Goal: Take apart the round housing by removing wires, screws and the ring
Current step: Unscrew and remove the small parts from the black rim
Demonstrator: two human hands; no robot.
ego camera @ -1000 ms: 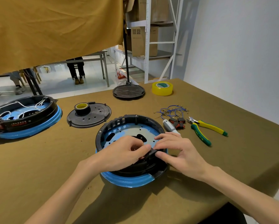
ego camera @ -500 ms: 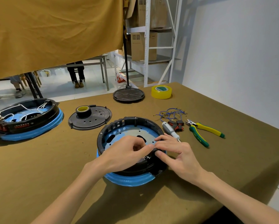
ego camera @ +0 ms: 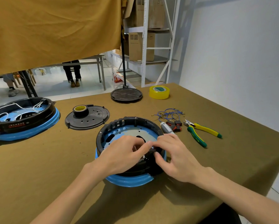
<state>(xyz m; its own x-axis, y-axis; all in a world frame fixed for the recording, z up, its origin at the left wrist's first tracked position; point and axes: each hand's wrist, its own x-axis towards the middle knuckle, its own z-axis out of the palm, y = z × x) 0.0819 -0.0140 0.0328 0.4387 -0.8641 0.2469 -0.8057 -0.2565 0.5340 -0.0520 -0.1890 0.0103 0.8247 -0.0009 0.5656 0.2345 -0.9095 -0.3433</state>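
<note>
A second housing (ego camera: 22, 117) with white wires inside sat at the far left of the brown surface (ego camera: 38, 167), and a black perforated lid (ego camera: 93, 122) carrying a roll of black tape (ego camera: 80, 110) lay between it and the round housing (ego camera: 129, 180). Farther back stood a round stand base (ego camera: 126, 95) with a yellow tape roll (ego camera: 159, 92) beside it. To the right of the round housing lay a bundle of blue wires (ego camera: 167, 113), small red and black switches (ego camera: 175, 125), a white-handled screwdriver (ego camera: 165, 127) just beside the rim, and yellow-green pliers (ego camera: 200, 132). The surface's right edge ran diagonally close behind the pliers, while bare cloth lay open in front and to the left. The round housing, black ring (ego camera: 135, 120) over a blue base, sat near the middle. The left hand (ego camera: 124, 154) reached over its near rim with fingers curled, and the right hand (ego camera: 174, 156) met it from the right, both pinching a small black part (ego camera: 152, 150) at the inner near-right wall; what exactly that part was could not be told.
</note>
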